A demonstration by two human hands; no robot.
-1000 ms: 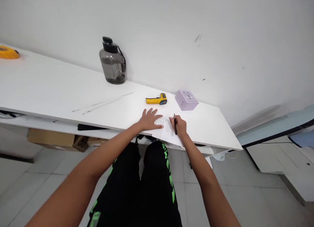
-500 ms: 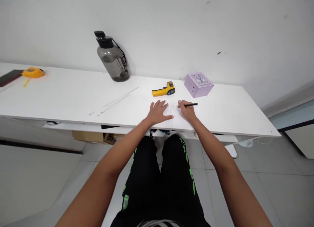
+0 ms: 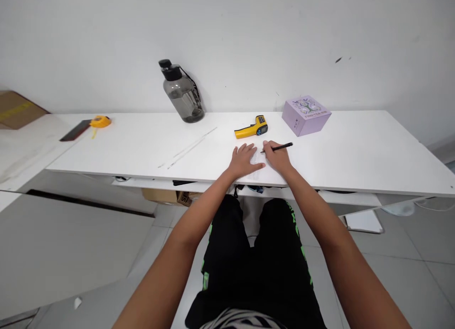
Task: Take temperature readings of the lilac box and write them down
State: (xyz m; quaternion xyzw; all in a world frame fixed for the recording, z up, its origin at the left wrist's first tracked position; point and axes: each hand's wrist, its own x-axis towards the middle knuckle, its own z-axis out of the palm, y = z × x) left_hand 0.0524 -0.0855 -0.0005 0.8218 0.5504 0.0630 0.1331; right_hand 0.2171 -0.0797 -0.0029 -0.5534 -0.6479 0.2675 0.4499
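Observation:
My left hand [image 3: 245,161] lies flat with its fingers spread on a white sheet of paper [image 3: 256,170] that is hard to tell from the white desk. Faint writing shows on the sheet beside my thumb. A black pen [image 3: 283,147] is gripped in my right hand [image 3: 277,157], its tip down near the paper. Just beyond my left fingertips lies a yellow and black infrared thermometer gun [image 3: 251,128]. Behind my right hand stands a purple box [image 3: 306,115] with a printed lid.
A grey water bottle [image 3: 185,97] leans or stands near the wall. Farther left are a yellow tape measure [image 3: 101,121], a dark flat object [image 3: 76,130] and a cardboard box [image 3: 19,110]. The desk [image 3: 142,149] has a shelf below its front edge.
My view has swung left, so the desk things sit farther right and the cardboard box shows. The pen is now tilted differently in my right hand, its tip visible. My left hand remains flat.

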